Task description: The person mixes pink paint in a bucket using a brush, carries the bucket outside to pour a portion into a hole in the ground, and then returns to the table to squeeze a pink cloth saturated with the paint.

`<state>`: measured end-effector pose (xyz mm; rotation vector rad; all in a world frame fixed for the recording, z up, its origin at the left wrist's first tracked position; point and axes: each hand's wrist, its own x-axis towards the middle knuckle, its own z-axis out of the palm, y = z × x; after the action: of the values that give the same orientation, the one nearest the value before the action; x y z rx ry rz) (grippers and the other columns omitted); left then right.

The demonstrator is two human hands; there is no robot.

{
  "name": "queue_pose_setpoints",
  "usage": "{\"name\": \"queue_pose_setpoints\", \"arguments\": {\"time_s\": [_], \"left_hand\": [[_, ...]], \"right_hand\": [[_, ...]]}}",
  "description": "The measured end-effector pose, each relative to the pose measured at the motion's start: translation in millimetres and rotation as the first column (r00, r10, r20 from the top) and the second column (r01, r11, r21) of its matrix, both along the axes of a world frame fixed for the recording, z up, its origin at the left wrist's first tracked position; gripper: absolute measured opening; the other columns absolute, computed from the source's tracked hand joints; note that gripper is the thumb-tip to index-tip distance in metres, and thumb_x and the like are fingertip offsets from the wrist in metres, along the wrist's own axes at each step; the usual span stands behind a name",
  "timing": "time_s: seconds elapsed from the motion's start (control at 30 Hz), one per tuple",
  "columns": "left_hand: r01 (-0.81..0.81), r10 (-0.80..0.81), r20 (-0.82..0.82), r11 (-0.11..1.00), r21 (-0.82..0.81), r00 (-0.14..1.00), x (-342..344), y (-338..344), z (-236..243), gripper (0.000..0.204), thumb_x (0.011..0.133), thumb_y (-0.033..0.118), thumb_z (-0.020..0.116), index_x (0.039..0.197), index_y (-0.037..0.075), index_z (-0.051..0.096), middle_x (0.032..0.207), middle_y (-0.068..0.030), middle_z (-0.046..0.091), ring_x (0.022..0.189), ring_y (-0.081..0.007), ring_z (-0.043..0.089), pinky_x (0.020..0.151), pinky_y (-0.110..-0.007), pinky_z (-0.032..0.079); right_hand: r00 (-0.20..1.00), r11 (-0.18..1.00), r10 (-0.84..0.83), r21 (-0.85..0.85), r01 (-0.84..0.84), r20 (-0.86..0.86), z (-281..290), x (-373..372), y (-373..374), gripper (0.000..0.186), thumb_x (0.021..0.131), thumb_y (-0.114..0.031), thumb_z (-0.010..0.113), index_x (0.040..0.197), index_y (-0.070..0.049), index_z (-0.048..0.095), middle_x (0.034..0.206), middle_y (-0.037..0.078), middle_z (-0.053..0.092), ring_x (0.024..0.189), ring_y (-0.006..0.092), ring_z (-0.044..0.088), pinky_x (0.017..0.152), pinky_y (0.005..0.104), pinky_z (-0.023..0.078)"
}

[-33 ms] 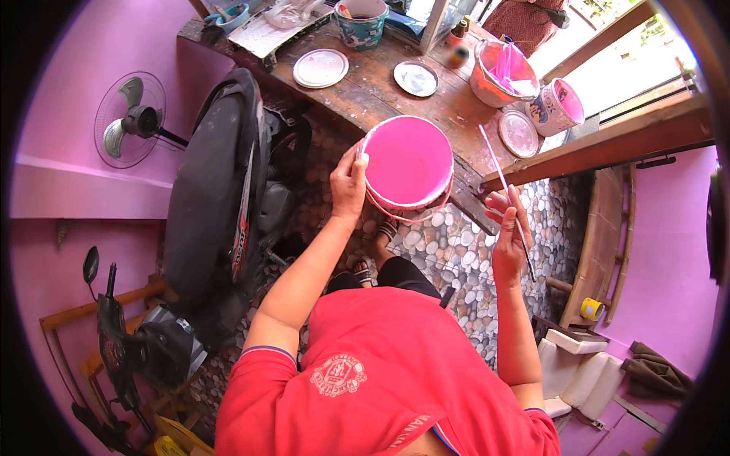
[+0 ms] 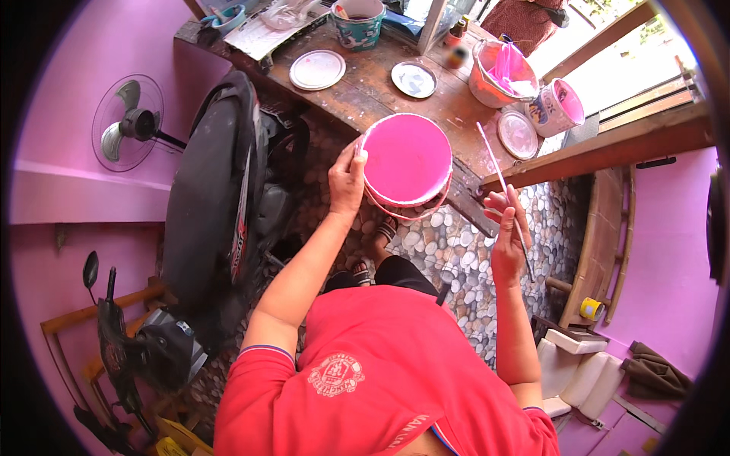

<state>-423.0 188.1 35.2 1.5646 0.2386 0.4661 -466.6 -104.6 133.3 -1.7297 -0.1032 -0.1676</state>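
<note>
Red cloth of a polo shirt (image 2: 357, 349) is filling the near foreground. Both hands are being held apart, each closing on a separate object. The right hand (image 2: 508, 228) is pinching a thin stick (image 2: 491, 156), which is slanting up and leftward, its upper part showing pink. The left hand (image 2: 347, 178) is gripping the left rim and wall of a round pail (image 2: 408, 204) in front of the torso; its interior is showing bright pink, and its handle (image 2: 414, 219) is hanging on the near side. The pail is overlapping the near edge of a stained wooden workbench (image 2: 357, 93); whether the bench is bearing its weight, the view is not showing. Farther back, three round lids (image 2: 318, 70) are lying on the bench. An orange basin (image 2: 485, 93) is standing toward the right, and a teal bucket (image 2: 357, 35) is standing near the far side
</note>
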Motion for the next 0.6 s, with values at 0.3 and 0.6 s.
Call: {"name": "queue_pose_setpoints", "arguments": {"time_s": [0.3, 0.6], "left_hand": [[0.11, -0.107, -0.072, 0.993, 0.036, 0.992, 143.2, 33.5, -25.9, 0.043, 0.096, 0.028, 0.058, 0.126, -0.002, 0.066, 0.118, -0.0137, 0.072, 0.111, -0.0182, 0.066, 0.098, -0.031, 0.049], [0.239, -0.251, -0.126, 0.965, -0.106, 0.96, 200.5, 47.0, -53.0, 0.046, 0.098, 0.028, 0.056, 0.127, -0.006, 0.064, 0.127, -0.0136, 0.068, 0.119, -0.0198, 0.061, 0.104, -0.032, 0.045]], "right_hand": [[0.972, 0.81, 0.147, -0.586, -0.011, 0.185, -108.3, 120.2, -0.2, 0.037, 0.096, 0.002, 0.059, 0.131, -0.006, 0.06, 0.111, 0.016, 0.066, 0.104, 0.0319, 0.066, 0.089, 0.0371, 0.054], [0.958, 0.682, 0.213, -0.731, -0.007, 0.19, -155.9, 173.9, 11.3, 0.044, 0.089, 0.004, 0.063, 0.132, -0.008, 0.06, 0.12, 0.016, 0.063, 0.109, 0.035, 0.064, 0.09, 0.0422, 0.054]]}}
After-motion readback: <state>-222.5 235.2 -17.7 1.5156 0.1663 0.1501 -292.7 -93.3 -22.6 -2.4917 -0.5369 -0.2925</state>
